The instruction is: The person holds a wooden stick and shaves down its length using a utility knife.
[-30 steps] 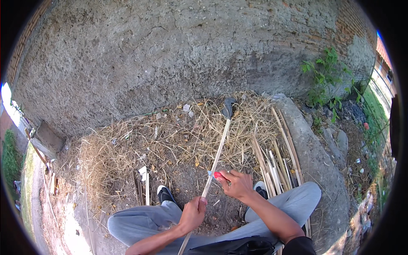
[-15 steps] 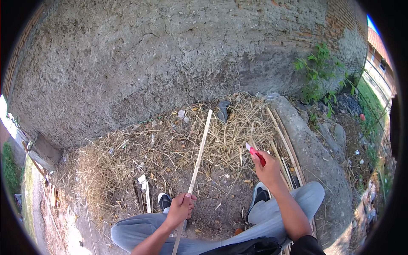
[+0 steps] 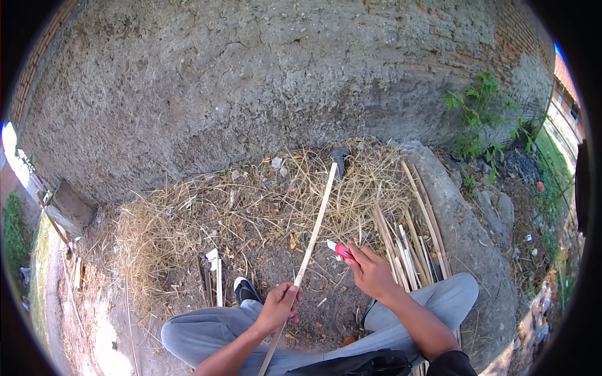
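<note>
The fingers of the low, palm-inward left hand (image 3: 279,306) are wrapped around one long wooden stick (image 3: 321,216), which slants through them, most of its visible length beyond the fist. The right hand (image 3: 375,274), forearm angled in from the lower right, grasps one red knife (image 3: 344,251), blade pointing left, near the stick but apart; several loose sticks (image 3: 408,252) lie past the right knee (image 3: 461,293).

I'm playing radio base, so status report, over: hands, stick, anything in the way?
Left hand: grip around wooden strip. Right hand: holding red knife, blade off strip. Nothing visible between them.
</note>
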{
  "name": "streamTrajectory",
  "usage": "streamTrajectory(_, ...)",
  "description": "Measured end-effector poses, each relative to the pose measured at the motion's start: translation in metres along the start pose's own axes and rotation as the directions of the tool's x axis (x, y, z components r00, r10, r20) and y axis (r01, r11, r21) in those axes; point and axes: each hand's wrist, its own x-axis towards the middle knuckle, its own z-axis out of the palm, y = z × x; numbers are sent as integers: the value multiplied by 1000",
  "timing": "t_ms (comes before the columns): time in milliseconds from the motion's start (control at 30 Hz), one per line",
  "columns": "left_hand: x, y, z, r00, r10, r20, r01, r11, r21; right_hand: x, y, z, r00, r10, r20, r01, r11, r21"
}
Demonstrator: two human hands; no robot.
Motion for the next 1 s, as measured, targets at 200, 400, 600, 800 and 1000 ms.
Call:
streamTrajectory(200, -1, -1, 2, 997, -79, 21, 80, 995, -60, -5, -10, 12, 1000, 3, 27, 0, 992, -125)
streamTrajectory(400, -2, -3, 10, 996, -91, -25, 90, 996, -28, -3, -19, 18, 1000, -18, 2, 19, 996, -82)
streamTrajectory(600, -1, -15, 12, 987, 134, -86, -116, 975, 190, -3, -13, 26, 987, -99, -124, 99, 995, -3)
streamTrajectory(800, -2, -21, 13, 965, 232, -124, -182, 930, 321, -1, -15, 26, 976, -139, -167, 129, 989, -67)
streamTrajectory(1000, -3, -18, 15, 981, 147, -128, -103, 949, 299, 3, -19, 23, 956, -189, -226, 166, 979, -117)
